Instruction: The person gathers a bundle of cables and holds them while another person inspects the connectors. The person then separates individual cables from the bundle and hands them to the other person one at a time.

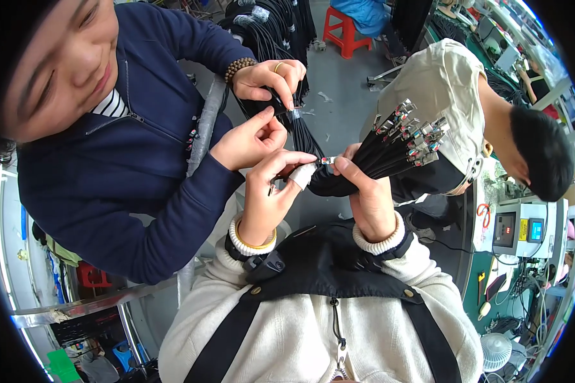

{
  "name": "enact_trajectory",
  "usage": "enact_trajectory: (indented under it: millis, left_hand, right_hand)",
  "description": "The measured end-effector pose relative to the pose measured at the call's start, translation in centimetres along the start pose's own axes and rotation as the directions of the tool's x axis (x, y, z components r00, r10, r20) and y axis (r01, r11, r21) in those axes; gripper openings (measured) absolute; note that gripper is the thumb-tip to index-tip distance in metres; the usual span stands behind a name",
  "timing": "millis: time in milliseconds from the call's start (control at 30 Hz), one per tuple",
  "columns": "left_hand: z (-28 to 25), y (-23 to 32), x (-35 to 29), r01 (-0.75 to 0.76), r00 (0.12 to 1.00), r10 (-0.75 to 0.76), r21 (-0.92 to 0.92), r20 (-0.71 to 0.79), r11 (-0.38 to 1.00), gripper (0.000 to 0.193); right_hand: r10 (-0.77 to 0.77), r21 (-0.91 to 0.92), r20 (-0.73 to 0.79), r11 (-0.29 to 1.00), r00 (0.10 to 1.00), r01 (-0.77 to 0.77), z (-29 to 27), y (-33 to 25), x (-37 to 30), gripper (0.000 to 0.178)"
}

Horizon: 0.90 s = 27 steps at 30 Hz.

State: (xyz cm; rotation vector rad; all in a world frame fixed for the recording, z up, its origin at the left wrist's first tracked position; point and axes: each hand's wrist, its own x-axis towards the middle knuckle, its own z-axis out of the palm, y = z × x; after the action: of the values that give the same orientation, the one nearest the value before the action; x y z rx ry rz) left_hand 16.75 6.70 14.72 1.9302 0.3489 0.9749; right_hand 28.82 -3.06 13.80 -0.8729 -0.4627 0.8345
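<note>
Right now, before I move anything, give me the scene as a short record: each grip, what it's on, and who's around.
Left grip: white wrap on thumb; fingertips at left end of small metal connector, pinch unclear
Right grip: holds black cable bundle; thumb at connector's right end
Bundle's end: cluster of metal ends
Person at left: navy jacket
Person at right: pale top
Background: red stool

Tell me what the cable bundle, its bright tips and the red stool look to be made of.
Cable bundle: probably rubber or plastic sheathing, dull black and smoothly bending. Bright tips: likely metal, polished, given their silvery glints. Red stool: likely moulded plastic, smooth-looking, judging by its even colour.
</note>
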Motion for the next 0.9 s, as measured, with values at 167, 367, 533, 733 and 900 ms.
enact_trajectory:
  millis: [167, 367, 533, 733, 900]
  left_hand:
    - [-1.9, -0.1, 2.4, 0.167, 0.974, -0.147, -0.111, 0.173, 0.98, 0.017]
    - [-2.5, -0.3, 3.0, 0.527, 0.835, -0.386, -0.365, 0.392, 0.768, 0.018]
    - [-1.5, -0.6, 2.4, 0.592, 0.796, -0.397, -0.452, 0.456, 0.668, 0.019]
    - [-0.6, -1.9, 2.1, 0.697, 0.711, -0.392, -0.514, 0.583, 0.5, 0.012]
    - [-0.3, -2.3, 2.0, 0.744, 0.668, -0.414, -0.553, 0.618, 0.375, 0.012]
  right_hand:
    - [0.015, 0.007, -0.013, 1.0, 1.0, -0.015, 1.0, -0.1, 1.8, 0.012]
    - [0.034, 0.01, 0.021, 0.999, 0.999, -0.035, 1.0, -0.4, 1.7, 0.014]
    - [0.063, 0.025, 0.057, 0.998, 0.996, -0.064, -0.1, -0.6, 0.9, 0.014]
    - [0.096, 0.049, 0.067, 0.994, 0.993, -0.1, -1.2, -0.5, 0.3, 0.014]
    - [0.107, 0.029, 0.06, 0.994, 0.992, -0.109, -1.3, -0.5, -0.1, 0.015]
